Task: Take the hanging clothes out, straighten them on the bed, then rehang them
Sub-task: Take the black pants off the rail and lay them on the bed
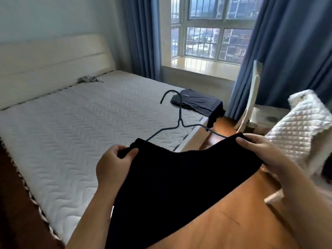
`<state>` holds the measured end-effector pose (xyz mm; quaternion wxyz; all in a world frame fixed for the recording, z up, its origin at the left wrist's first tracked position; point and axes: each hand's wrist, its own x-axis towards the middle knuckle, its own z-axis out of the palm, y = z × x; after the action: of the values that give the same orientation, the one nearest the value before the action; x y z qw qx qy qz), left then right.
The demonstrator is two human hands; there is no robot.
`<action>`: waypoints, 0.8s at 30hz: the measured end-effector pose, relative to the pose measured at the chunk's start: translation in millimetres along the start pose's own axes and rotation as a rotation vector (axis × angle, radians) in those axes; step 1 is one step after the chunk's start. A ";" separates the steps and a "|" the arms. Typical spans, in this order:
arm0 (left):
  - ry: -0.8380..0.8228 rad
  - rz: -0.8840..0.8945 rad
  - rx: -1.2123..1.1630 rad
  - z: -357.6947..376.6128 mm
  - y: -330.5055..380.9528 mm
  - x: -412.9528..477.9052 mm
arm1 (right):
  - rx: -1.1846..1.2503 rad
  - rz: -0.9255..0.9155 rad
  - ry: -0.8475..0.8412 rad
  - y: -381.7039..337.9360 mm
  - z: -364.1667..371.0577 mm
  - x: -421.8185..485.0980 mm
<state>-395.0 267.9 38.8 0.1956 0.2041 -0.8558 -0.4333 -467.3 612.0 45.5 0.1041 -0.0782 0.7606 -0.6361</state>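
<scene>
A black knit garment (172,180) hangs from a dark wire hanger (179,121), held up in front of me over the bed's corner. My left hand (115,166) pinches the garment's left shoulder, thumb on top. The right shoulder is gripped by my right hand (258,150) the same way. The hanger's hook points up and to the left, and its lower bar is hidden inside the cloth. The bed (77,126) with its white quilted mattress lies to the left and beyond.
A dark folded garment (197,103) lies on the bed's far right corner, partly draped over the edge. A small grey cloth (89,79) sits by the cream headboard (53,63). A white quilted cover (301,126) over furniture is at right. Blue curtains (287,51) flank the window.
</scene>
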 end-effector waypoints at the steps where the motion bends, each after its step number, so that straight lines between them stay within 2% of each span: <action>1: -0.036 0.011 -0.003 18.1 7.6 0.6 | 0.010 0.023 0.043 8.0 -13.5 -6.6; 6: -0.251 0.003 0.006 110.6 35.1 -2.2 | 0.078 0.168 0.313 51.8 -72.4 -43.1; 11: -0.435 -0.050 0.033 186.7 47.6 1.0 | 0.056 0.259 0.432 70.5 -112.0 -52.1; 17: -0.497 -0.093 0.007 242.9 43.9 47.7 | -0.213 0.272 0.561 91.0 -143.4 4.5; 24: -0.605 -0.065 -0.056 305.7 48.2 151.0 | -0.397 0.293 0.660 93.6 -153.6 108.6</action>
<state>-687.0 418.0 -65.3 -0.0764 0.0878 -0.8560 -0.5036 -610.6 747.5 -27.0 -0.0731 0.2205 0.8642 -0.4464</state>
